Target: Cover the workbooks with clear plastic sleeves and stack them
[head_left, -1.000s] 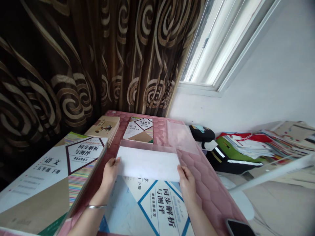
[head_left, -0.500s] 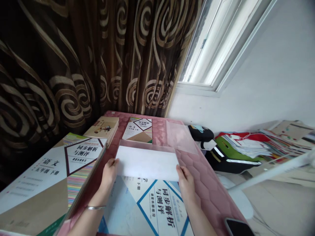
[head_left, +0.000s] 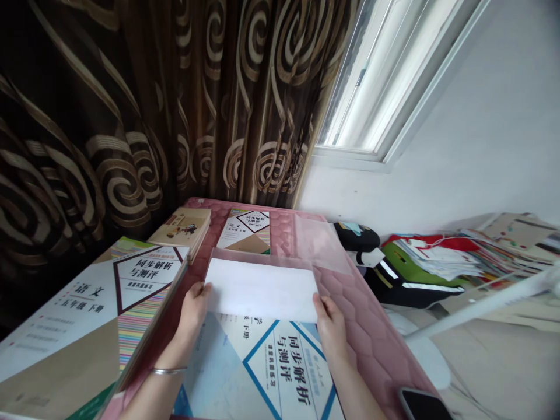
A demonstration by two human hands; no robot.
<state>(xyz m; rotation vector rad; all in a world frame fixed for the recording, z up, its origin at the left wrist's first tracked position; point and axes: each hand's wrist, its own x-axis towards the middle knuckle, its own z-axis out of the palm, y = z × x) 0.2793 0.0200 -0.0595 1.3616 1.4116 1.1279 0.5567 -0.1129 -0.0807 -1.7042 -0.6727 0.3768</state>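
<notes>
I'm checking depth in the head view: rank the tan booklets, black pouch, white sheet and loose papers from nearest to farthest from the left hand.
1. White sheet: held in the left hand.
2. Tan booklets: beyond it, back left.
3. Black pouch: right, near the wall.
4. Loose papers: farther right.

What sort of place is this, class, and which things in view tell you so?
Probably a room at home, used as a study corner: a patterned curtain hangs beside the window, a quilted pink cover lies under the workbooks, and papers are piled at the right.
</notes>
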